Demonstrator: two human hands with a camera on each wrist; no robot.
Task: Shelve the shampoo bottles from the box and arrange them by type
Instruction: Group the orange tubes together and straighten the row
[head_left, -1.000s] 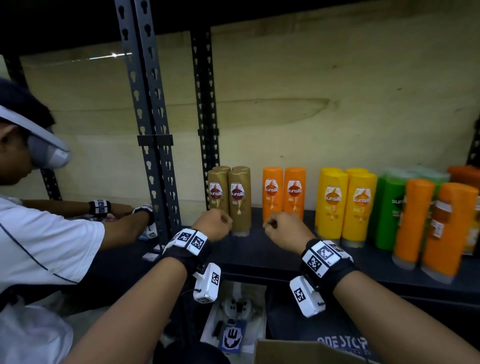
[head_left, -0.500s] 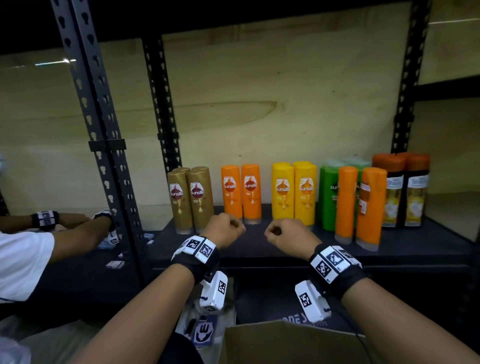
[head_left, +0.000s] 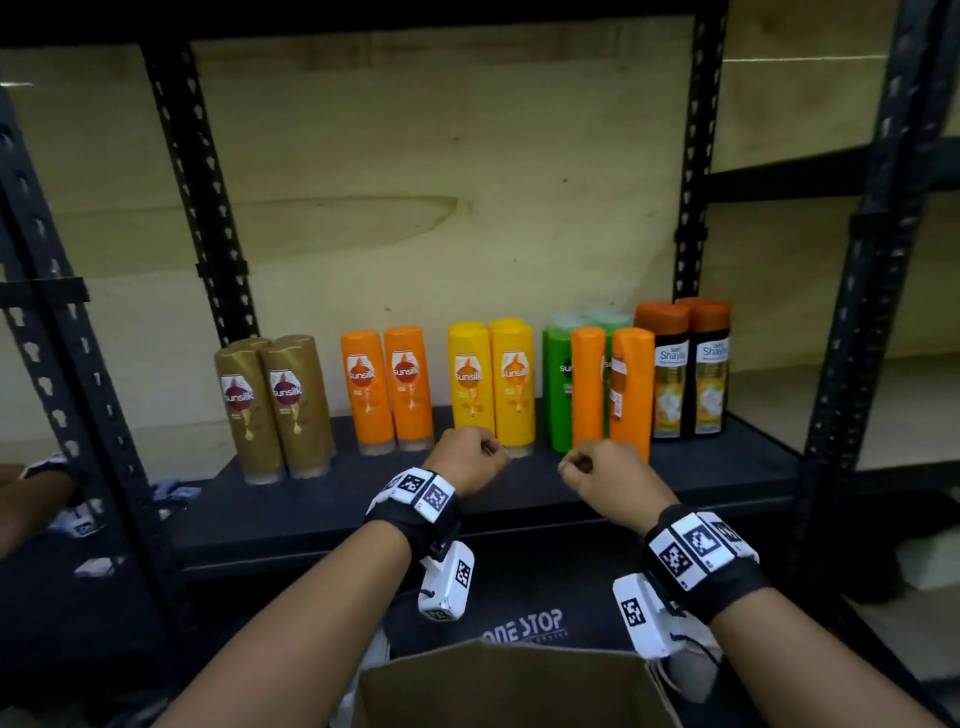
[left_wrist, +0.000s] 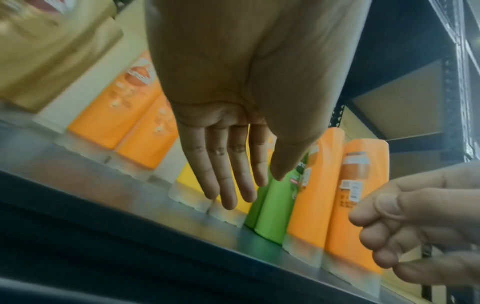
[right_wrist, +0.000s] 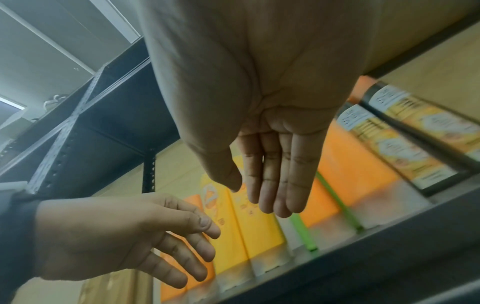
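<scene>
Shampoo bottles stand in groups along the dark shelf (head_left: 311, 509): gold (head_left: 278, 405), orange (head_left: 387, 387), yellow (head_left: 491, 384), green (head_left: 558, 384) and dark orange-capped ones (head_left: 688, 374). Two orange bottles (head_left: 610, 387) stand in front of the green ones, labels turned sideways. My left hand (head_left: 467, 457) hovers before the yellow bottles, fingers relaxed and empty (left_wrist: 249, 189). My right hand (head_left: 602, 475) hovers before the two turned orange bottles, also empty (right_wrist: 259, 197). Neither hand touches a bottle. The cardboard box (head_left: 498, 686) sits below, its inside hidden.
Black slotted uprights (head_left: 202, 208) (head_left: 691, 182) frame the bay, with a plywood back wall. Bare shelf lies left of the gold bottles and right of the dark ones. Another person's arm (head_left: 31, 499) shows at the far left. A dark printed panel (head_left: 524, 626) sits under the shelf.
Both hands have shifted right along the shelf, from the gold and orange bottles to the yellow and turned orange ones. The view panned right, and the other person slid mostly out of frame.
</scene>
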